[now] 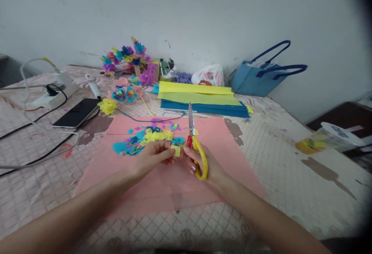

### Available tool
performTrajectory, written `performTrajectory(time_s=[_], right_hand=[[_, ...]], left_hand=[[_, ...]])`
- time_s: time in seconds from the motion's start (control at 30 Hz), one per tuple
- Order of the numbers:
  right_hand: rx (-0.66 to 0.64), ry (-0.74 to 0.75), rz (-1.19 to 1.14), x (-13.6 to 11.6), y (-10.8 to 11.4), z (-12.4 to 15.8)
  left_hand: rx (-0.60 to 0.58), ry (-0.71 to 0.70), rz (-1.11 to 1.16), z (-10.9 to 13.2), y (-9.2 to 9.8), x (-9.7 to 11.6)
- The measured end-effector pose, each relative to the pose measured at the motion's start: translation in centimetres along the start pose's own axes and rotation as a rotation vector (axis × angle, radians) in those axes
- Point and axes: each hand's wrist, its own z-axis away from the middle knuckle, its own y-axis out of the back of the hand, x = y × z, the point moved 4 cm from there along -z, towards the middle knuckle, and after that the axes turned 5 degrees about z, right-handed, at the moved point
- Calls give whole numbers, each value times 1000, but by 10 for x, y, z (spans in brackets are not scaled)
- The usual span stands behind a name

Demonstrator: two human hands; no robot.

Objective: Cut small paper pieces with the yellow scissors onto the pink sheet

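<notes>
My left hand (pixel 154 156) pinches a small yellow paper piece (pixel 175 150) over a pink paper sheet (pixel 232 157). My right hand (pixel 205 167) grips yellow-handled scissors (pixel 195 141), whose closed blades point up and away; its fingertips also touch the yellow piece. Just beyond both hands lies a heap of blue, yellow and pink paper scraps (pixel 148 138) on the pink sheet.
Folded yellow and blue paper sheets (pixel 200 98) lie behind the pink sheet. Paper flowers (pixel 128 58) stand at the back, a blue bag (pixel 261 76) to the right. A black phone (pixel 77 112), cables and a power strip (pixel 55 91) lie on the left, a plastic cup (pixel 328 138) on the right.
</notes>
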Motion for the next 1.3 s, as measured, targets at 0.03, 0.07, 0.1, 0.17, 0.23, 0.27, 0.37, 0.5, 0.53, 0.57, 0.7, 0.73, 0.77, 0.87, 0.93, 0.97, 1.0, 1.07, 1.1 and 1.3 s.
performTrajectory(time_s=[0.03,0.07,0.1,0.17,0.23,0.27,0.37,0.5,0.53,0.57,0.7,0.73,0.77,0.87,0.93,0.97,1.0,1.07,1.1,1.3], right_hand=[[6,5,9,-1,0,1],[11,16,27,-1,1,1],[12,30,53,-1,1,2],[-16,73,110,-1,2,3],[-35,88,185,1,4,4],[-30,101,245,1,5,5],[-33,111,439,0,4,9],[-95,68,544,-3,-2,12],[-89,79,555,-5,-3,13],[-82,93,563,-7,-4,13],[-61,105,582,-12,-7,13],[-64,98,584,-12,-7,13],[-65,95,585,-13,-7,13],[-72,77,581,-15,-8,14],[-74,53,575,-16,-8,14],[-78,41,572,-16,-8,15],[-82,32,570,-16,-8,15],[-86,32,572,-16,-8,16],[-86,38,580,-17,-8,16],[-76,62,632,-15,-5,15]], left_hand=[[22,-6,6,0,1,1],[46,-12,17,-1,3,3],[72,-21,35,-1,5,4],[123,-48,84,-3,11,7],[159,-91,141,-4,16,11],[169,-117,170,-4,19,12],[179,-199,248,-4,24,18],[214,-262,318,-2,27,24],[226,-273,327,-2,28,25],[236,-283,333,-2,28,26],[240,-314,352,-4,29,27],[237,-314,356,-4,29,27],[235,-313,356,-5,29,27],[234,-312,351,-4,29,27],[227,-316,350,-4,29,26],[221,-317,349,-4,29,26],[217,-317,348,-4,29,26],[214,-315,349,-5,29,25],[217,-316,350,-5,29,24],[227,-316,351,-6,29,25]])
